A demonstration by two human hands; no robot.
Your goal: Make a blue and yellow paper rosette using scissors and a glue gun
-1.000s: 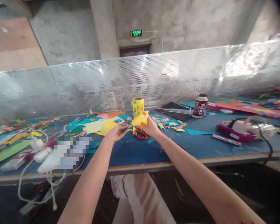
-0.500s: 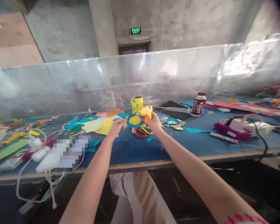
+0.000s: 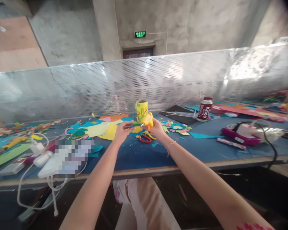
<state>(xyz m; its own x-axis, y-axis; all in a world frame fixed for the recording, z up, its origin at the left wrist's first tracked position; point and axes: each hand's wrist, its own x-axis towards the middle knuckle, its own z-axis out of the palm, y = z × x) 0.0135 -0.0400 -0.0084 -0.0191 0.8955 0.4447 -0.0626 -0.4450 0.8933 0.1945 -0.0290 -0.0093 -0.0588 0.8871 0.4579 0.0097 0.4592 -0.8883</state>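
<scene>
A yellow hot glue gun [image 3: 147, 119] is in my right hand [image 3: 157, 128], its nozzle pointing left and down. Close to that nozzle is my left hand [image 3: 122, 131], thumb and fingertips drawn together; whatever they pinch is too small to make out. Just right of the left fingertips lies a piece of yellow paper [image 3: 136, 129] over blue paper. Red-and-yellow-handled scissors [image 3: 145, 138] rest on the table below the glue gun. Behind the gun a yellow tape roll [image 3: 141, 110] stands upright. Beside my right hand lies a ring of paper flowers [image 3: 179, 127].
Coloured paper scraps [image 3: 96, 129] spread across the blue table [image 3: 139, 159]. A power strip with white cables [image 3: 54, 159] sits at left. A brown-labelled bottle [image 3: 204, 109] and a purple case [image 3: 241, 137] stand at right. A perforated metal screen [image 3: 86, 86] runs along the back.
My right hand has brought the glue gun slightly left and down, its nozzle now tilted lower. My left hand has moved a little right, to the yellow paper.
</scene>
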